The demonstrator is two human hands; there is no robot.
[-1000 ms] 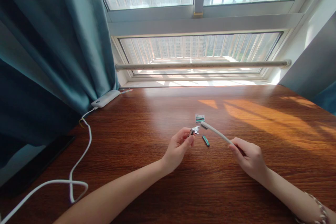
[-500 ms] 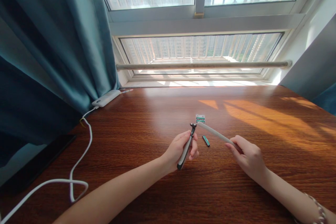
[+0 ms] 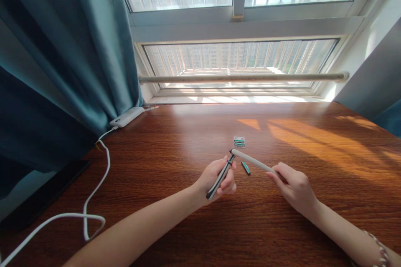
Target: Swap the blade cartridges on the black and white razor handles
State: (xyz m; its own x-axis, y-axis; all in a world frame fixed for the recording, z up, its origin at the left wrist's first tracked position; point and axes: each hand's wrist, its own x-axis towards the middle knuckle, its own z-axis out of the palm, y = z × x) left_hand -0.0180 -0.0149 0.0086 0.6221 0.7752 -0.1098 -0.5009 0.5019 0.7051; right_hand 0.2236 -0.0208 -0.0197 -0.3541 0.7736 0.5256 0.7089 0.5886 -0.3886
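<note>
Just below the frame's centre, the left hand [image 3: 203, 181] has its fingers closed around a black-and-grey razor handle [image 3: 219, 178], best held steady. The right hand [image 3: 296, 185], fingers pinched on a slim white plastic brush [image 3: 254, 162], should work its tip lightly at the razor's head.

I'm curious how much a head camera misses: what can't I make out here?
All in the head view:
- Brush bristles: hidden behind the brush's head.
- Brush's handle end: hidden by the right hand.
- Whether brush and razor touch: too small.
- Cable's far end: cut off by the edge, lower left.
</note>
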